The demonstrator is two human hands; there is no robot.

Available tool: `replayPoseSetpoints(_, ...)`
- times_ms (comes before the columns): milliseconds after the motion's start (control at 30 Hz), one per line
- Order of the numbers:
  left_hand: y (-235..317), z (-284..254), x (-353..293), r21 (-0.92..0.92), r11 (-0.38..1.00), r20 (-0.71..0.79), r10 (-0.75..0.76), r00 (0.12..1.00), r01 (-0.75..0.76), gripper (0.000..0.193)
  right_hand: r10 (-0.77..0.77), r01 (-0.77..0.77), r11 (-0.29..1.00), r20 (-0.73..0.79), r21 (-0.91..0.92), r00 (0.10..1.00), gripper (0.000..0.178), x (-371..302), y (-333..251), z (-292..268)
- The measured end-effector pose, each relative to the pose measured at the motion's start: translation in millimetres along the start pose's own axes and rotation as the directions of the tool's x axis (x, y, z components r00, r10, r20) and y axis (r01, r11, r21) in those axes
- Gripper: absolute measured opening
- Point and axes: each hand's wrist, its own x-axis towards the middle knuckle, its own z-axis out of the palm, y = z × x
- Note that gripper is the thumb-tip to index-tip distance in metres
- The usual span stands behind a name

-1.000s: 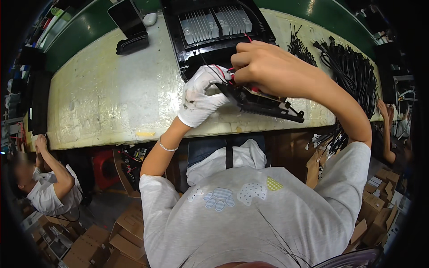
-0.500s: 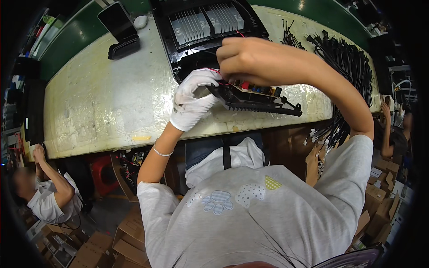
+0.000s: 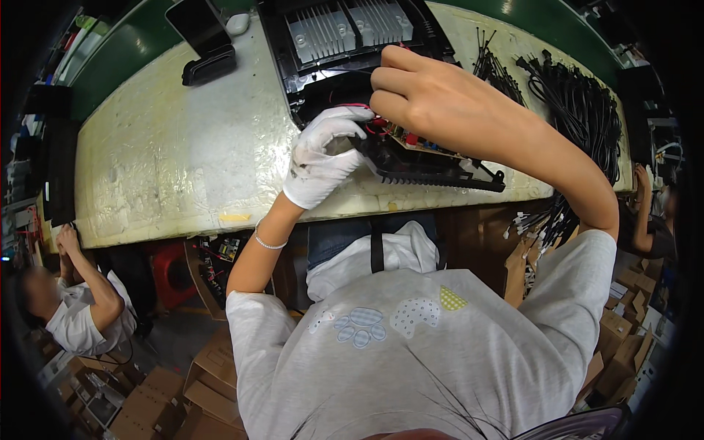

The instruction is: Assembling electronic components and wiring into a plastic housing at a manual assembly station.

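Note:
My left hand point(image 3: 323, 155), in a stained white glove, closes its thumb and fingers at the left end of a black plastic panel point(image 3: 433, 175). A red wire point(image 3: 350, 105) runs along its fingertips. On the panel sits a circuit board point(image 3: 402, 139) with red wires and small parts, partly covered by my right hand point(image 3: 422, 94). That hand is bare, fingers curled over the board; what they grip is hidden. Beyond both hands lies a larger black housing point(image 3: 295, 86) with two finned silver heat sinks point(image 3: 321, 38).
Black cables point(image 3: 579, 110) lie bundled at the table's right, with white connectors hanging over the edge. A phone on a stand point(image 3: 196, 29) and a white mouse-like object point(image 3: 237, 24) are at the back left. Another person point(image 3: 88, 304) sits at left; cardboard boxes point(image 3: 150, 402) stand below.
My right hand has shifted slightly right, its fingers still curled. The left glove stays at the panel's end. The whole view has shifted a little.

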Motion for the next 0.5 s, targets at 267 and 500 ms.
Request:
replayPoseSetpoints(267,-4,-2,2,-0.057,0.998,0.059,0.043,0.997,-0.039,0.023,0.001,-0.054,0.949,0.17,0.311,0.986,0.019,5,3,3)
replayPoseSetpoints(500,3,-2,2,0.0,0.997,0.07,0.073,0.995,-0.073,0.022,0.233,-0.309,0.942,0.401,0.134,0.886,0.017,22,-1,0)
